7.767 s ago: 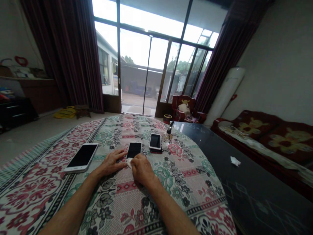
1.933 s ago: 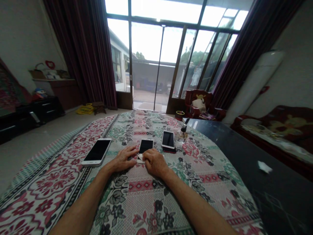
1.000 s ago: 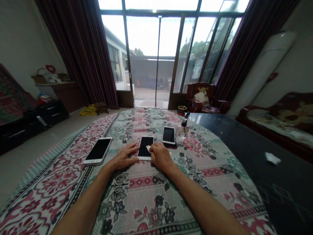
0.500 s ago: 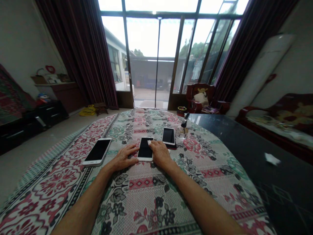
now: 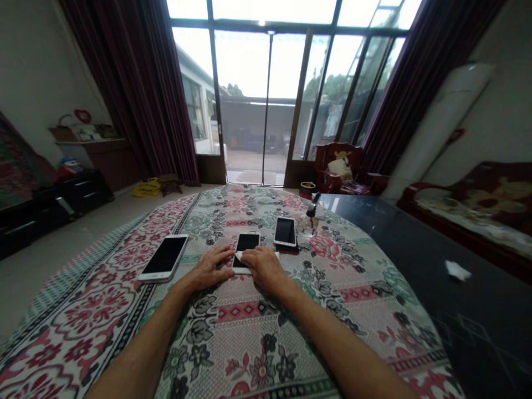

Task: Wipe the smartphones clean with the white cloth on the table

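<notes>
A white-framed smartphone [image 5: 248, 240] with a dark screen lies flat on the patterned tablecloth [image 5: 245, 332]. My left hand [image 5: 211, 267] rests on the cloth at its left side, fingers stretched and spread, their tips at the phone's edge. Pinched in the fingers of my right hand [image 5: 265, 267] is a white tissue [image 5: 239, 255], pressed on the phone's screen; this hand hides the lower right of the phone. To the left lies a larger white phone [image 5: 164, 258]. Beyond my right hand, another white phone [image 5: 285, 231] sits on top of a dark, flat item.
A clear container [image 5: 309, 224] with a black upright top stands behind the phones at the right. Beside the cloth, a crumpled white paper [image 5: 458, 271] lies on the dark glossy tabletop [image 5: 374, 221]. A wooden chair [image 5: 339, 169] stands near the glass doors.
My right hand has slid left and toward me across the phone with the tissue, baring more of the upper screen. My left hand has stayed at the phone's left edge.
</notes>
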A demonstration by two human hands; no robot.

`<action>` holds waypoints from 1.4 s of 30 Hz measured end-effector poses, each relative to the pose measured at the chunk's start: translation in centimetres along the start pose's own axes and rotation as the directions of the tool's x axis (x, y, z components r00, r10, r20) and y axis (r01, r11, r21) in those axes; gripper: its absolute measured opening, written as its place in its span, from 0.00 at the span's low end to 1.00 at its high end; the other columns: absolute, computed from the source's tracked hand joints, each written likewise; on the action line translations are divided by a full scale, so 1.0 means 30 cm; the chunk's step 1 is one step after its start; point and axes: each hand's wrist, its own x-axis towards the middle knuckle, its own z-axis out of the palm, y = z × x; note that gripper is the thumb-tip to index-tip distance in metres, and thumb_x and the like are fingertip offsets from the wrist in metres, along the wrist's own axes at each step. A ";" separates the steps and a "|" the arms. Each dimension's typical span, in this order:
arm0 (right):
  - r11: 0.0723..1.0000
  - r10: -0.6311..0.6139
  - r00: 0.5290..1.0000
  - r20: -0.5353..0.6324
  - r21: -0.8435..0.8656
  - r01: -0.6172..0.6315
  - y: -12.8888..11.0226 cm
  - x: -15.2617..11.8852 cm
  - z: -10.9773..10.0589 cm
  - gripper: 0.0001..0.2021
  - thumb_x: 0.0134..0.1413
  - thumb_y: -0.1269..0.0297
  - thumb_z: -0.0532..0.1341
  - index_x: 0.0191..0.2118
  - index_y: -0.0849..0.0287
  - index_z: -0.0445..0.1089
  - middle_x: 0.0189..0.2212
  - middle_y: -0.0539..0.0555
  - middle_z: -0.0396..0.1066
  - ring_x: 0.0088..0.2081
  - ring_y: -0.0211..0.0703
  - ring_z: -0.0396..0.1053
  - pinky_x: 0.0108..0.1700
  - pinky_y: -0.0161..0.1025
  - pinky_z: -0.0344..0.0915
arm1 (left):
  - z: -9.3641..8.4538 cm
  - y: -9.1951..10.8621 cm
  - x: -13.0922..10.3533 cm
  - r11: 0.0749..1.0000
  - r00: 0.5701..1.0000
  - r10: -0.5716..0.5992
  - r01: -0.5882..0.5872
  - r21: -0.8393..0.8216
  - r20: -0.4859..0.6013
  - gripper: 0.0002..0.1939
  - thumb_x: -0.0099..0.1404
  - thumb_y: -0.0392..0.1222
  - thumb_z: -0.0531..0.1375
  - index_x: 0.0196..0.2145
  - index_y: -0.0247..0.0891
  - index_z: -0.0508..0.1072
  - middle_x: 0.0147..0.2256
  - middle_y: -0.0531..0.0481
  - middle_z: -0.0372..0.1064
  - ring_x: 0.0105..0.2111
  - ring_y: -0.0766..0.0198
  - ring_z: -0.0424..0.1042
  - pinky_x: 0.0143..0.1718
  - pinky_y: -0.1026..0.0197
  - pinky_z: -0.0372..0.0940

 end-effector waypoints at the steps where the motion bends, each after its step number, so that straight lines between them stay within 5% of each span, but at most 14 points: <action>1: 1.000 0.018 1.000 0.002 -0.011 -0.018 0.005 0.009 0.001 0.13 0.61 0.70 0.53 0.46 0.54 0.71 0.46 0.52 0.72 0.43 0.43 0.63 0.43 0.38 0.53 | -0.002 0.004 0.000 1.000 1.000 -0.002 0.002 0.000 0.006 0.29 0.59 0.48 0.62 0.57 0.43 0.66 0.61 0.43 0.57 0.61 0.49 0.54 0.61 0.45 0.48; 10: 0.963 0.235 0.971 0.036 -0.146 -0.228 0.047 0.171 0.007 0.16 0.58 0.76 0.50 0.42 0.58 0.73 0.42 0.57 0.73 0.43 0.46 0.65 0.41 0.38 0.56 | -0.016 0.031 -0.001 0.998 0.999 -0.040 0.039 0.039 0.035 0.28 0.60 0.48 0.61 0.57 0.44 0.66 0.61 0.43 0.56 0.62 0.49 0.53 0.61 0.46 0.48; 16: 0.965 0.224 0.973 0.049 -0.153 -0.214 0.055 0.230 0.011 0.14 0.57 0.76 0.52 0.40 0.58 0.73 0.42 0.58 0.72 0.42 0.45 0.65 0.42 0.38 0.57 | -0.010 0.024 -0.004 0.997 0.998 -0.056 0.054 0.048 0.039 0.29 0.60 0.50 0.60 0.58 0.41 0.65 0.62 0.43 0.55 0.62 0.49 0.52 0.61 0.45 0.47; 32: 0.995 -0.090 0.994 0.065 -0.036 0.092 -0.061 -0.044 0.002 0.10 0.60 0.71 0.54 0.41 0.56 0.71 0.44 0.51 0.71 0.40 0.41 0.61 0.42 0.35 0.55 | -0.009 0.045 -0.002 0.990 0.993 -0.113 0.108 0.088 0.043 0.33 0.58 0.51 0.61 0.59 0.37 0.64 0.62 0.41 0.55 0.63 0.48 0.51 0.62 0.47 0.46; 42: 0.995 0.060 0.996 0.063 -0.083 -0.055 0.072 0.186 0.014 0.14 0.53 0.79 0.52 0.37 0.57 0.72 0.39 0.52 0.73 0.41 0.40 0.65 0.42 0.34 0.54 | -0.008 0.040 0.001 0.993 0.994 -0.106 0.104 0.052 0.037 0.31 0.58 0.49 0.61 0.58 0.38 0.65 0.62 0.41 0.54 0.63 0.46 0.51 0.62 0.45 0.46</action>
